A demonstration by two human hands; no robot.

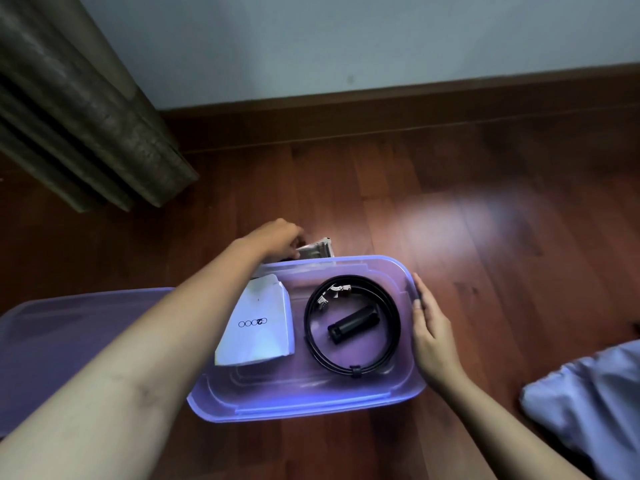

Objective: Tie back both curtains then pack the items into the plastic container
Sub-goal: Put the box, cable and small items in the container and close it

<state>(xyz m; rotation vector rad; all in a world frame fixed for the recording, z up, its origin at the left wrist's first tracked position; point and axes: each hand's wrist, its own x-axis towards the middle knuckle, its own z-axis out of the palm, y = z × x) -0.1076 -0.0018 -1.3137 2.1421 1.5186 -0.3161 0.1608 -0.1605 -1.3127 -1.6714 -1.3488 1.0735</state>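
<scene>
1. Hands at work over a purple plastic container (304, 403) on a wooden floor (450, 237): the right hand (431, 336) lies flat and open against the container's right wall, gripping nothing, while the left hand (277, 239) reaches past the far rim with its fingers closed on a clear-cased item (320, 251). How firmly it is held cannot be told.

2. Judged from here, the step in hand is bringing that item in over the far rim. It would go best lifted clear of the wall and laid flat in the free strip at the far end, with the right hand steadying the light tub so it does not skid.

3. Inside, counted: one white packet (258, 327) on the left, one coiled black belt (351, 323) on the right, and one small black cylinder (353, 323) lying within the coil.

4. One purple lid (69, 337) lies on the floor just left of the container; a pale blue cloth (588, 403) sits at the near right.

5. One brown curtain (79, 109) hangs at the far left against the wall (346, 39); whether it is tied back cannot be seen. A second curtain is out of view.
</scene>
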